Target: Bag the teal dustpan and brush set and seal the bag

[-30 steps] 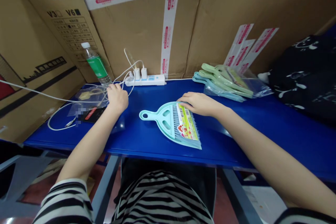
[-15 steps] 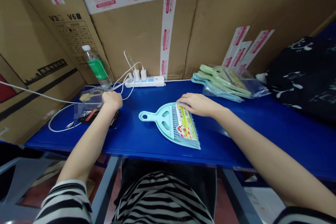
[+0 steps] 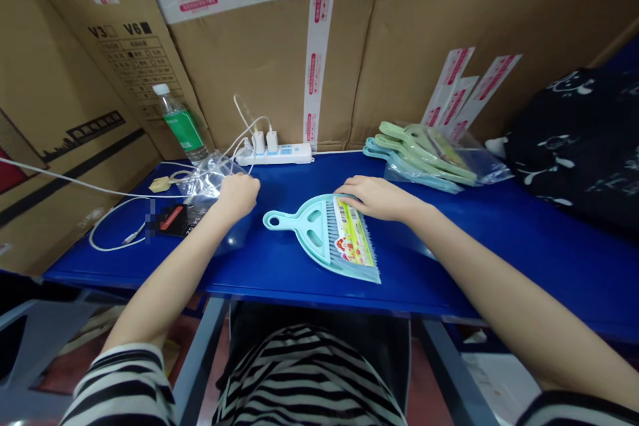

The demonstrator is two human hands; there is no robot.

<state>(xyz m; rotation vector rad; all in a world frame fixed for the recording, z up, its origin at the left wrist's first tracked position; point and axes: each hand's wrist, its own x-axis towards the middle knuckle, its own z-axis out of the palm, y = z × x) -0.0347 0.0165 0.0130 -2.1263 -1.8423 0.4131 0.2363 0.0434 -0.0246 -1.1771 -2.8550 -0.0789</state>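
Observation:
A light-blue dustpan [image 3: 305, 239] lies flat on the blue table, its handle pointing left. Nested in it is a small brush [image 3: 327, 233] with grey-blue bristles and a yellow printed label [image 3: 355, 233]. My right hand [image 3: 372, 198] holds the set at its far right corner, thumb over the brush and fingers at the rim. Left of the dustpan handle, my left hand [image 3: 240, 196] is closed on a crumpled clear plastic bag [image 3: 207, 176], which trails behind it to the left. Its fingertips are turned away from view.
Bagged green and blue dustpan sets [image 3: 424, 156] lie at the back right, beside a black patterned fabric item [image 3: 579, 140]. A white power strip [image 3: 287, 154] with cables, a water bottle [image 3: 184, 126] and a black-and-red item [image 3: 174, 219] are at left. Cardboard [image 3: 269, 73] walls the back.
My left hand has moved right, toward the dustpan handle, pulling the plastic bag along and uncovering more of the black-and-red item. My right hand and the dustpan set stay put.

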